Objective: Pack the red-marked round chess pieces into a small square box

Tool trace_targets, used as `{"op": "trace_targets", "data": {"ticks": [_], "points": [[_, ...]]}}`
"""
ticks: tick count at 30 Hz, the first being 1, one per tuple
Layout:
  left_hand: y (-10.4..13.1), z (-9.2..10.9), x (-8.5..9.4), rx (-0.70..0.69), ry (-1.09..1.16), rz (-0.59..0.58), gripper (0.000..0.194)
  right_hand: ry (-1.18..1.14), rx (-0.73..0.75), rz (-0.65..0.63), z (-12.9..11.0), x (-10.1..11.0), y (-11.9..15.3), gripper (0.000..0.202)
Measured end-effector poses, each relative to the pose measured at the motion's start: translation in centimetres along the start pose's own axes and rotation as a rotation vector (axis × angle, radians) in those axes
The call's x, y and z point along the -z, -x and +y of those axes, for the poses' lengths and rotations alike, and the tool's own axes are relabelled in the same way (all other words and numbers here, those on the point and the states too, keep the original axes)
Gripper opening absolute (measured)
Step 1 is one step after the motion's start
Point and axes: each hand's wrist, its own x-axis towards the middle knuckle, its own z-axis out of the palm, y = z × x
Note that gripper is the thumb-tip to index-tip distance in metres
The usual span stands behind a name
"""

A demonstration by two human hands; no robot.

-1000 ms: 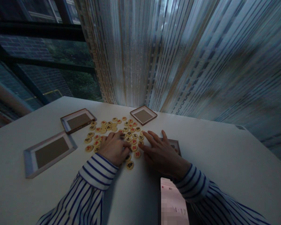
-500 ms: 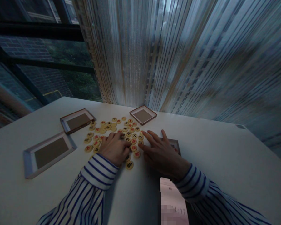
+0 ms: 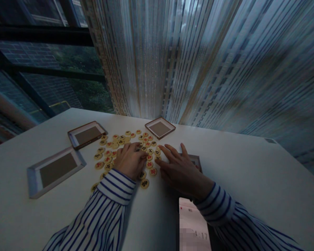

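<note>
A scatter of round, pale yellow game discs (image 3: 125, 148) lies flat on the white table (image 3: 251, 181) at the centre of the frame, each face stamped with a red or black character too small to read. The left hand (image 3: 131, 161) rests palm down on the lower middle of the scatter, fingers loosely curled with the tips on the discs; whether it grips one cannot be told, since the hand hides what lies under it. The right hand (image 3: 179, 168) lies flat just right of the discs, fingers spread, fingertips close to the nearest ones and holding nothing. It covers most of a shallow brown-edged tray (image 3: 195, 161). Three more trays sit around the scatter: one (image 3: 160, 128) above it, one (image 3: 87, 134) at upper left, and a grey-rimmed one (image 3: 56, 170) at far left. A blurred pink patch (image 3: 193, 223) is cut off by the bottom edge.
</note>
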Motion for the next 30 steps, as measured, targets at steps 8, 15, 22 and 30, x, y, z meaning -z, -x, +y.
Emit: {"op": "trace_targets", "data": {"ticks": [8, 15, 22, 30], "points": [[-0.3, -0.2, -0.6, -0.010, 0.022, 0.009, 0.023, -0.004, -0.021, 0.052, 0.0, -0.2, -0.1, 0.033], [-0.5, -0.1, -0.7, -0.011, 0.040, 0.006, 0.022, -0.025, -0.065, 0.042, -0.2, -0.3, -0.6, 0.033], [-0.6, 0.0, -0.7, -0.001, 0.077, 0.001, 0.022, -0.054, -0.096, -0.019, -0.6, -0.4, -1.5, 0.034], [-0.6, 0.0, -1.0, -0.003, 0.084, -0.011, 0.023, -0.057, -0.081, -0.034, -0.8, -0.8, -2.1, 0.033]]}}
